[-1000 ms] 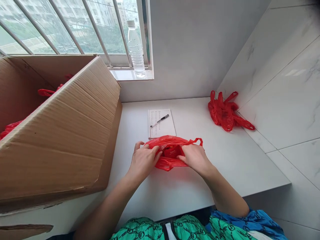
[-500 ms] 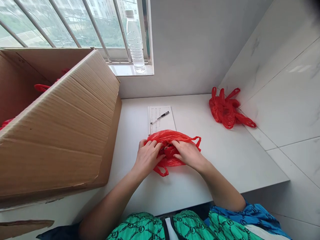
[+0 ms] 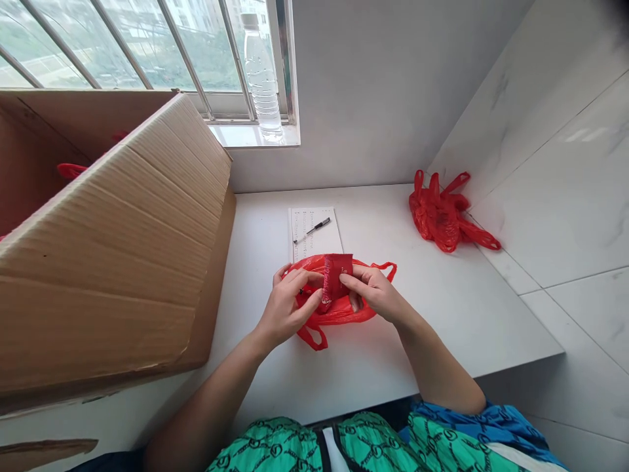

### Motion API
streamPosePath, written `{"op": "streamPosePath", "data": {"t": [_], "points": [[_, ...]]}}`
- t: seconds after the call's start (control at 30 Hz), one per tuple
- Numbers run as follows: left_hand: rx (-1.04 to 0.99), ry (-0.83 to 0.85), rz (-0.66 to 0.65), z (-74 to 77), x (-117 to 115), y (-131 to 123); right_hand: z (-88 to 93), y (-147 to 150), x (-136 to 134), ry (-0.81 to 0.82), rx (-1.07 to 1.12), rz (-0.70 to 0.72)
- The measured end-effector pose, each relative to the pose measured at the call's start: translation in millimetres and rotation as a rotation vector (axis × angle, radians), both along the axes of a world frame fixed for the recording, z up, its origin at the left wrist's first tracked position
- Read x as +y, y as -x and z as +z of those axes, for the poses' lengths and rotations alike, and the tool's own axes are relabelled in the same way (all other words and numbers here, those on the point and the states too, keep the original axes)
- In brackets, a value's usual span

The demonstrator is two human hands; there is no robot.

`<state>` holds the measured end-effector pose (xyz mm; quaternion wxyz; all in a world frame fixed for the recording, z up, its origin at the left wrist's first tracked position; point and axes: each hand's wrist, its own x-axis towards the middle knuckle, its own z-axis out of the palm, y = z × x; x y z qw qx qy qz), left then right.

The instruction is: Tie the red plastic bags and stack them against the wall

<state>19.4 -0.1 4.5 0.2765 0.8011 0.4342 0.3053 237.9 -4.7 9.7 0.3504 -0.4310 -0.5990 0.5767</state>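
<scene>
Head view: you look down on the white surface, with the handwritten notepad as landmark.
Right hand: your fingers clamp the red foil sachet, just in front of the notepad, raising it serrated edge up, seemingly to keep it clear of the plastic.
Left hand: your fingers reach the sachet's lower side; you cannot tell whether they grip it.
Red plastic bag: lies under both hands, its rim touching the notepad's near edge.
Around: a pen lies on the notepad, with bunched red bags right of it, a cardboard box left of it, and a water bottle on the windowsill beyond it.
</scene>
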Motion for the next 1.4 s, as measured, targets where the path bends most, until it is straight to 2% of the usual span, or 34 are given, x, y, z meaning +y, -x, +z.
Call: {"op": "streamPosePath", "data": {"t": [0.13, 0.27, 0.47, 0.53, 0.7, 0.9, 0.97, 1.07, 1.2, 1.3, 1.4], "points": [[-0.121, 0.081, -0.015, 0.3, 0.4, 1.0, -6.5, 3.7, 1.7, 0.07, 0.082, -0.022], [-0.13, 0.042, 0.087, -4.2, 0.6, -0.8, -8.3, 5.8, 2.1, 0.101, 0.08, -0.03], [-0.128, 0.04, 0.091, -5.6, -0.3, -2.4, -7.9, 8.3, 1.9, 0.081, 0.072, -0.047], [-0.127, 0.032, 0.062, -4.4, -0.9, -2.1, -7.1, 9.9, 1.8, 0.058, 0.088, -0.065], [-0.114, 0.058, -0.134, 0.1, -1.7, 0.6, -4.0, 10.7, 2.0, -0.001, 0.116, -0.136], [-0.318, 0.327, -0.058, 1.5, -1.9, 3.2, -5.0, 8.8, 1.2, -0.062, 0.069, -0.13], [-0.333, 0.351, -0.053, 0.4, -2.6, 1.9, -4.3, 9.2, 0.1, -0.053, 0.08, -0.144], [-0.327, 0.302, -0.011, -1.9, -3.4, -0.5, 0.2, 9.2, -2.3, -0.023, 0.123, -0.118], [-0.171, 0.163, 0.007, -4.1, 0.1, 2.0, 4.1, 7.6, -3.7, -0.06, 0.122, -0.032], [0.136, -0.035, 0.022, -7.0, 7.8, 9.5, -0.3, 6.1, -1.7, -0.239, 0.003, -0.046], [0.42, -0.213, 0.118, -13.1, 15.2, 17.2, -8.9, 6.1, 1.5, -0.442, -0.151, -0.059]]}}
